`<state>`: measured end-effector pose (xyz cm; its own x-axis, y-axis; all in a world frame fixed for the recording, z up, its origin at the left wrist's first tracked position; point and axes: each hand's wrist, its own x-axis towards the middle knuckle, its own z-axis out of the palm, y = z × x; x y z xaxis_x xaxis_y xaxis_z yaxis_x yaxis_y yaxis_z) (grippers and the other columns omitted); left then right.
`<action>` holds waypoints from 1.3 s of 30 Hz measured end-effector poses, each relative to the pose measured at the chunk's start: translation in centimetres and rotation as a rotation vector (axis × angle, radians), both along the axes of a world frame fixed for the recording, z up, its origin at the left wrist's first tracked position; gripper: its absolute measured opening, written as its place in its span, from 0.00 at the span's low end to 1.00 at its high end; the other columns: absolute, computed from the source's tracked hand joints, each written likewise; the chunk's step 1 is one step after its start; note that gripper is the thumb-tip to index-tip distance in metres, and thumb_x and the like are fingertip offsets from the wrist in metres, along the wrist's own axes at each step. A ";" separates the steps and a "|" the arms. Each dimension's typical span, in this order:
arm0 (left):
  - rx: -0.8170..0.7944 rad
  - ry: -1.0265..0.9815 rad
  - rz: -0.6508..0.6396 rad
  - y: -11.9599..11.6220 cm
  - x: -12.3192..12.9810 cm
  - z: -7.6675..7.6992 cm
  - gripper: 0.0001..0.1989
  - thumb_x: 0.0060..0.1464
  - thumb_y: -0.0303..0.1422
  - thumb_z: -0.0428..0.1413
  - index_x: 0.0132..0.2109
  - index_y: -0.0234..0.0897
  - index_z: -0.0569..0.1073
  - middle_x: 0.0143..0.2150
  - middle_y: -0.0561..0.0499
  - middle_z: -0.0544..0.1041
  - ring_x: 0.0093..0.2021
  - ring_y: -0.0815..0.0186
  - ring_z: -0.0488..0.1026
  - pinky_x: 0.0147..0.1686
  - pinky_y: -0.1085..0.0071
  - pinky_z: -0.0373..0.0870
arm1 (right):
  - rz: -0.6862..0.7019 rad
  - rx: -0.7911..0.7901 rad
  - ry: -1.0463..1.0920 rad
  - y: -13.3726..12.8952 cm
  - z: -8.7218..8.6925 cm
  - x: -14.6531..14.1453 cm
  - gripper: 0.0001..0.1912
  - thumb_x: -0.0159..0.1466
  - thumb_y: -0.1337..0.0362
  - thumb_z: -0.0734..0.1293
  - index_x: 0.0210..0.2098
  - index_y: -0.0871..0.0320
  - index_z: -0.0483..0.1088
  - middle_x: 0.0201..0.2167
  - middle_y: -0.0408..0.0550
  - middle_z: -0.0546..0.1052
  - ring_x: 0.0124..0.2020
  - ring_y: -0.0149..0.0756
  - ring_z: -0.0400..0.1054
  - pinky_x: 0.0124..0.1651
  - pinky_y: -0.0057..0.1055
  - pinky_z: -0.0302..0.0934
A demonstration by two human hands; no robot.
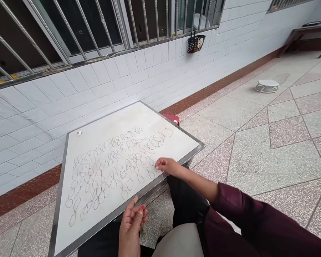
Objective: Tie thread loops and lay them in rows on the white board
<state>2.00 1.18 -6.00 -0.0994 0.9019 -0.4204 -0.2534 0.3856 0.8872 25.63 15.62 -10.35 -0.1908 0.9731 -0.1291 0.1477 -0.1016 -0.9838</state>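
Note:
Thin dark loops of wire or thread (112,182), many twisted into figure-eights, lie in rows on a white tabletop (160,123) with a grey metal rim. Over its near right part, my right hand (166,166) is closed in a pinch beside one of the thin loops (151,173). Whether that loop is between the fingertips is too fine to tell. My left hand (132,223) is just off the near edge, palm up, fingers curled and thumb pressed against them. Anything in its grip is too small to make out.
A small red-and-white item (79,133) sits at the table's far left corner. The table stands by a tiled wall (160,67) under a barred window, where a black basket (195,44) hangs. A red stool (172,119) is behind the table; a low chair (267,85) stands farther right.

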 end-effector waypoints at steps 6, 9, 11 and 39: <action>-0.088 0.044 -0.057 0.1 -0.7 -0.9 0.38 0.47 0.44 0.68 0.62 0.38 0.67 0.47 0.44 0.79 0.47 0.58 0.77 0.44 0.67 0.73 | -0.024 0.014 -0.228 5.8 -0.9 3.8 0.09 0.55 0.69 0.73 0.32 0.58 0.68 0.22 0.37 0.70 0.25 0.29 0.65 0.32 0.25 0.56; -0.077 0.068 -0.100 0.2 -0.9 -1.5 0.38 0.47 0.45 0.68 0.62 0.37 0.67 0.47 0.44 0.79 0.46 0.58 0.77 0.43 0.67 0.73 | -0.007 0.034 -0.324 6.5 -1.2 3.5 0.08 0.56 0.71 0.72 0.33 0.57 0.69 0.25 0.39 0.72 0.28 0.30 0.67 0.33 0.25 0.56; -0.076 0.079 -0.099 0.4 -1.0 -1.9 0.38 0.46 0.45 0.68 0.62 0.37 0.67 0.46 0.44 0.79 0.45 0.58 0.77 0.42 0.67 0.73 | -0.001 0.047 -0.384 6.6 -1.4 3.3 0.07 0.57 0.70 0.72 0.33 0.57 0.70 0.27 0.40 0.74 0.30 0.32 0.67 0.33 0.26 0.56; -0.082 0.077 0.022 1.4 -0.8 -3.5 0.35 0.36 0.46 0.72 0.52 0.38 0.76 0.38 0.46 0.81 0.38 0.60 0.79 0.36 0.69 0.75 | -0.338 0.177 -0.298 2.8 -4.3 4.2 0.09 0.64 0.67 0.61 0.39 0.57 0.73 0.28 0.44 0.74 0.31 0.35 0.69 0.40 0.32 0.63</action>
<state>1.17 2.61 -9.50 -0.1540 0.8622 -0.4826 -0.1945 0.4524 0.8703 29.87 18.46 -14.64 0.1603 0.9861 0.0429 0.4131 -0.0276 -0.9103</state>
